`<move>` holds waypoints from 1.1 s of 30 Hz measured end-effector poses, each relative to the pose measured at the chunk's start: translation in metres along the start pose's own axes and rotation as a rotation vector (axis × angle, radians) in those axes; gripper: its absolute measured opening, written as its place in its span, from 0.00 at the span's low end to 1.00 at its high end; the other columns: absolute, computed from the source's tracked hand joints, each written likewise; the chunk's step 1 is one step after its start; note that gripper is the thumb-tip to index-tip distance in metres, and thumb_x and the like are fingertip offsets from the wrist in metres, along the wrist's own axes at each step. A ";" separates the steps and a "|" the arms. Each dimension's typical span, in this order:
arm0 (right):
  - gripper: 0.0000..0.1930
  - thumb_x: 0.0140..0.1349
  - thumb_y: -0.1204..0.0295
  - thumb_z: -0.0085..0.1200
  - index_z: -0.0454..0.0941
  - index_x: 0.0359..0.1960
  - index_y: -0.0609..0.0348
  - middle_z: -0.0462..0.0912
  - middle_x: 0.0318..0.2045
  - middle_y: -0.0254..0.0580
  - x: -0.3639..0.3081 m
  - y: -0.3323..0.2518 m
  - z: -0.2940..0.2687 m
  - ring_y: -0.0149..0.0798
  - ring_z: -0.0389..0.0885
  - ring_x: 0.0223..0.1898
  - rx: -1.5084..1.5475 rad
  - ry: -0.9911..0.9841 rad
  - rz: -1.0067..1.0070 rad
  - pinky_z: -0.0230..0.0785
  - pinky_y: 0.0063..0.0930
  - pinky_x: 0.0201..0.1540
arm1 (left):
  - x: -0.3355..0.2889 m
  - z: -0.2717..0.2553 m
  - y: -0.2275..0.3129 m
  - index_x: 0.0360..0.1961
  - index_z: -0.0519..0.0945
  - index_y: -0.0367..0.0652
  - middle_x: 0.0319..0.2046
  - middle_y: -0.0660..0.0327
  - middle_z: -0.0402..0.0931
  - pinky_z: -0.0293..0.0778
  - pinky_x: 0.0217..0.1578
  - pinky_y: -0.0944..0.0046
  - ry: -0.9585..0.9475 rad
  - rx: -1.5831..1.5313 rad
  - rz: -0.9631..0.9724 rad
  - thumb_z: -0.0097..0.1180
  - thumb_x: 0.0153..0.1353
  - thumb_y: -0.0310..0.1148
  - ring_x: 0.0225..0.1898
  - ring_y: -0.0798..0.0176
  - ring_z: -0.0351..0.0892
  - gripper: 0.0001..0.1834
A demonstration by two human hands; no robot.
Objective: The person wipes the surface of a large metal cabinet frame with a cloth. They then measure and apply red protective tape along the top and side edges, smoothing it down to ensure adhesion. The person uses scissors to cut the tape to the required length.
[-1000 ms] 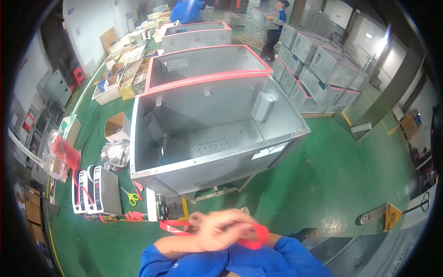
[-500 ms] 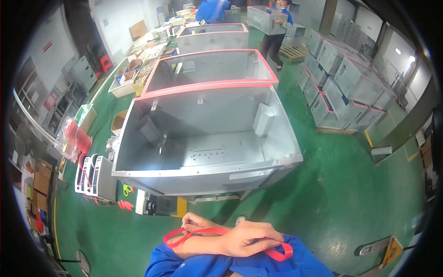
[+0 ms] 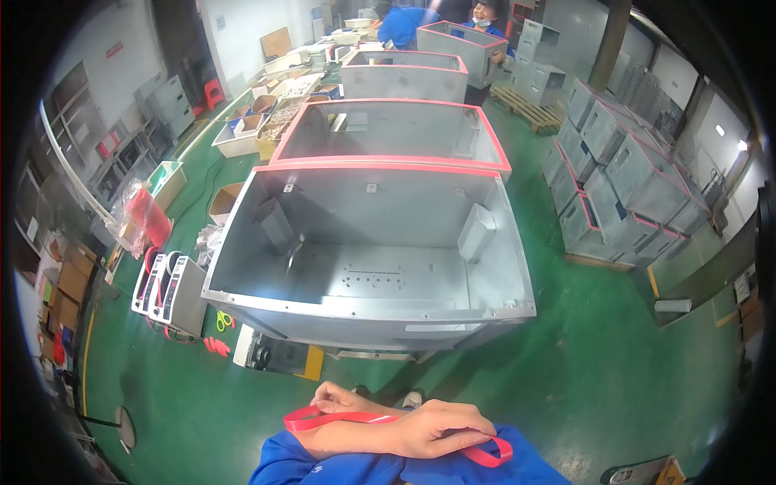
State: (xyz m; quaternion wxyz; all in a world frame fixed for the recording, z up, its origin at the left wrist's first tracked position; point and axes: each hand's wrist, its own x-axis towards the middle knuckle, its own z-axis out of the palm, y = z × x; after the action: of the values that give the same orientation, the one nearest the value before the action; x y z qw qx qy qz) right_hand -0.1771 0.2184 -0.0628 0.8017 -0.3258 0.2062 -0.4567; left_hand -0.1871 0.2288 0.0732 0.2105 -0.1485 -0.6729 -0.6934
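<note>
My arms cross low in front of me. My left hand (image 3: 444, 427) has come over to the right side, palm down, with thumb and fingers pinching a flat red strip (image 3: 497, 454). Farther left, my right hand (image 3: 338, 398) is closed on another part of that strip, its forearm partly hidden behind the left arm. The strip bends in a loop at each hand. Beyond my hands stands a large open grey metal box (image 3: 364, 327), with holes in its bottom and bare metal on its near rim. Red edging runs along its far rim. Neither hand touches it.
More red-edged metal boxes (image 3: 388, 133) stand in a row behind. Grey boxes (image 3: 622, 190) are stacked at right on a pallet. White power units (image 3: 179, 297), green scissors (image 3: 224, 322) and red pieces (image 3: 216, 346) are at left. A co-worker (image 3: 483, 24) holds a metal box (image 3: 477, 55).
The co-worker with the box has come left, closer to the row. My view has shifted slightly, so the scene sits a little further right. Both hands keep hold of the strip.
</note>
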 end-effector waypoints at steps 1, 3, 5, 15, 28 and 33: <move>0.11 0.65 0.64 0.42 0.62 0.40 0.58 0.70 0.39 0.34 0.007 0.013 0.003 0.24 0.68 0.40 0.006 0.015 0.002 0.63 0.19 0.43 | 0.000 -0.003 0.001 0.37 0.76 0.33 0.30 0.55 0.75 0.69 0.28 0.67 -0.001 0.013 0.000 0.50 0.57 0.22 0.28 0.59 0.75 0.07; 0.11 0.65 0.63 0.42 0.63 0.41 0.58 0.70 0.41 0.34 0.016 0.018 0.003 0.24 0.68 0.42 0.008 -0.018 0.009 0.62 0.19 0.45 | -0.002 -0.007 0.003 0.38 0.76 0.32 0.30 0.54 0.76 0.70 0.30 0.68 -0.028 -0.024 -0.007 0.52 0.56 0.21 0.29 0.58 0.76 0.09; 0.13 0.65 0.61 0.42 0.64 0.41 0.58 0.71 0.41 0.34 0.020 0.012 0.004 0.24 0.68 0.42 -0.060 -0.028 0.016 0.61 0.20 0.47 | -0.007 -0.010 0.002 0.39 0.76 0.31 0.31 0.53 0.76 0.71 0.31 0.67 -0.030 -0.027 0.035 0.51 0.57 0.20 0.30 0.58 0.76 0.09; 0.10 0.65 0.64 0.42 0.62 0.40 0.57 0.68 0.45 0.40 0.033 -0.010 0.017 0.28 0.67 0.48 -0.046 0.029 0.007 0.59 0.22 0.51 | -0.019 -0.026 0.019 0.38 0.76 0.34 0.31 0.55 0.75 0.70 0.32 0.67 -0.048 -0.079 0.065 0.49 0.59 0.24 0.31 0.59 0.75 0.08; 0.09 0.63 0.68 0.45 0.65 0.38 0.62 0.74 0.36 0.42 0.005 0.022 -0.041 0.31 0.74 0.37 -0.438 0.633 -0.304 0.68 0.24 0.41 | -0.050 -0.074 0.046 0.43 0.78 0.40 0.30 0.55 0.78 0.73 0.32 0.65 0.256 0.170 0.017 0.55 0.56 0.31 0.30 0.59 0.78 0.13; 0.06 0.60 0.75 0.48 0.66 0.34 0.63 0.73 0.36 0.46 -0.071 -0.038 -0.038 0.35 0.76 0.36 -0.666 0.819 -0.513 0.72 0.30 0.42 | -0.086 -0.136 0.072 0.34 0.79 0.36 0.25 0.57 0.78 0.72 0.24 0.69 0.466 0.656 0.047 0.57 0.51 0.22 0.23 0.63 0.77 0.08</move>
State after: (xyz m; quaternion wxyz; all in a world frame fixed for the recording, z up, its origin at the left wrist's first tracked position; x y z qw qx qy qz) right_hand -0.2589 0.2527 -0.0597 0.3752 -0.3965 0.5462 -0.6353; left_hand -0.0664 0.1012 0.0869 0.4094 0.0724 -0.7892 -0.4521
